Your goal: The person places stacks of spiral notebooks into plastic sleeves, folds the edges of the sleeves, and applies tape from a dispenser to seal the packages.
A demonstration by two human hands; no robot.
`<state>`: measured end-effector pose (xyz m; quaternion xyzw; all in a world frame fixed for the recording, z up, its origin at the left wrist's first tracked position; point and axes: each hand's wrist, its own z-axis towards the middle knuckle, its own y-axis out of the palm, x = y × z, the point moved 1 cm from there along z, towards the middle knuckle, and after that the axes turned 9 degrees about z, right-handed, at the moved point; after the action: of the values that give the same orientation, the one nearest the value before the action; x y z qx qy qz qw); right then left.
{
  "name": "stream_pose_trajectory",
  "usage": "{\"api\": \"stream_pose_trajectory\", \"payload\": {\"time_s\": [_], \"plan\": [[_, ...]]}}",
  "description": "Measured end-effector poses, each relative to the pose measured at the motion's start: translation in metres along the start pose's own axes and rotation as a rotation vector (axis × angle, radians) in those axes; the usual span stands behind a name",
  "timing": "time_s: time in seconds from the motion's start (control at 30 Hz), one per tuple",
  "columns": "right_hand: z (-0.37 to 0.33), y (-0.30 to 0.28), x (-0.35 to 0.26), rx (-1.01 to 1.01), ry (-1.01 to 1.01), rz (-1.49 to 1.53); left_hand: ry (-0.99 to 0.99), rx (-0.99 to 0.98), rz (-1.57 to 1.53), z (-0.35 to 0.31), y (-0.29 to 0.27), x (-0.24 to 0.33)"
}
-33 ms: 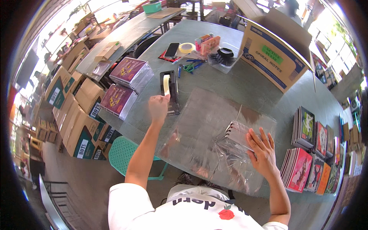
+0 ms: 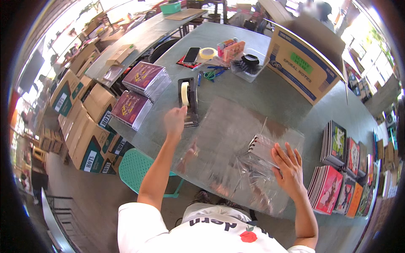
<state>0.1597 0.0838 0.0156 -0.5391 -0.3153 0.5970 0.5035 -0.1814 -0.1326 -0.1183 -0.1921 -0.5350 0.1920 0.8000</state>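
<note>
Resting my right hand (image 2: 288, 166) palm down, fingers straight and side by side, on the spiral notebook (image 2: 265, 148): flat, not gripping, likely to keep it from sliding. Notebook lies in front of me, right of centre, black coil edge to the left; crinkled clear film shows around it, can't tell exactly which layers go over or under. Clear plastic sheet (image 2: 215, 135) is spread flat below, probably so the work has a smooth bed; it reaches the near edge of the surface (image 2: 253, 95). Green stool (image 2: 136, 172) stands by that edge, left of me.

Left hand (image 2: 175, 120) is at the near left side of the tape dispenser (image 2: 192, 113), fingers drawn in narrow. Blurred, so can't tell if a tape end is pinched. Dispenser's long side faces that hand, roll (image 2: 184, 93) toward the far end; seems set there for an easy reach.

Right side: red notebooks (image 2: 327, 189) and black notebooks (image 2: 335, 142) in leaning rows, presumably kept off the sheet. Left side: two piles of maroon notebooks (image 2: 145, 76), clear plastic showing on them, apart from the right-hand rows.

Farther: green-handled scissors (image 2: 209, 75), phone (image 2: 192, 55), clear tub (image 2: 249, 74), likely pushed back for room. Big open carton (image 2: 301, 63) at far right.
</note>
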Motion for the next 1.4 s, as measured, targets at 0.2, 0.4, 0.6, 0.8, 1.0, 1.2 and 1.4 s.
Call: {"api": "stream_pose_trajectory", "payload": {"time_s": [0.2, 0.4, 0.6, 0.8, 1.0, 1.2, 1.4], "plan": [[0.002, -0.002, -0.002, 0.028, -0.066, 0.017, 0.326, -0.298, 0.712, -0.034, -0.040, -0.042], [0.001, 0.000, 0.006, 0.025, -0.071, 0.001, -0.085, -0.920, -0.462, -0.158, -0.022, 0.137], [0.001, -0.005, 0.002, -0.044, -0.087, 0.023, 0.033, -0.574, -0.497, -0.205, 0.031, 0.183], [0.020, -0.019, 0.020, -0.142, 0.078, 0.354, 0.271, -0.588, -0.223, -0.232, 0.040, 0.153], [0.066, -0.004, -0.022, -0.154, 0.092, 0.103, -0.336, -1.713, -0.622, -0.319, 0.089, 0.196], [0.016, -0.056, 0.013, 0.062, 0.177, 0.651, -0.641, -1.369, -1.548, -0.295, 0.114, 0.136], [-0.016, 0.018, 0.036, 0.409, 0.238, 1.044, -0.225, -0.813, -0.823, -0.162, 0.032, 0.162]]}}
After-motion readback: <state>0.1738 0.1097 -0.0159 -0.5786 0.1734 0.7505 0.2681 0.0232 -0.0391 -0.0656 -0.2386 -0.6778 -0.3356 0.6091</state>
